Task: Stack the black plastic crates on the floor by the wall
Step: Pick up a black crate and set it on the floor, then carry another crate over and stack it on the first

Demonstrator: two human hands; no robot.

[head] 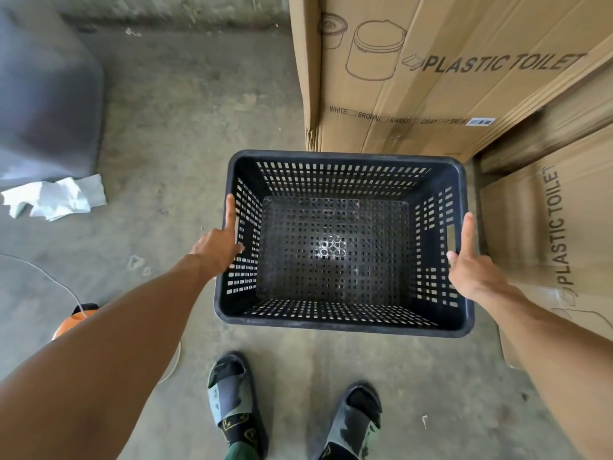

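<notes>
- Nearest, two feet in grey-and-black slippers [237, 403] stand on the concrete floor [185, 127], toes toward the crate.
- The black crate [341, 244] sits just past the toes, mouth up, long axis running left to right, far rim close to the cardboard boxes [431, 78].
- Whether it rests on the floor or on another crate under it, I cannot tell; only this one shows.
- Left hand [220, 242] is at the left rim, forefinger laid straight along the edge, thumb at the slotted wall; the other fingers are hidden, so its grip is unclear.
- Right hand [466, 257] is at the right rim, forefinger straight up along the edge beside the handle slot, other fingers out of sight.
- Both arms reach out nearly straight.
- Far left: crumpled white paper [56, 197], a blurred dark bin [46, 104], an orange thing [74, 322] half hidden by the left arm.
</notes>
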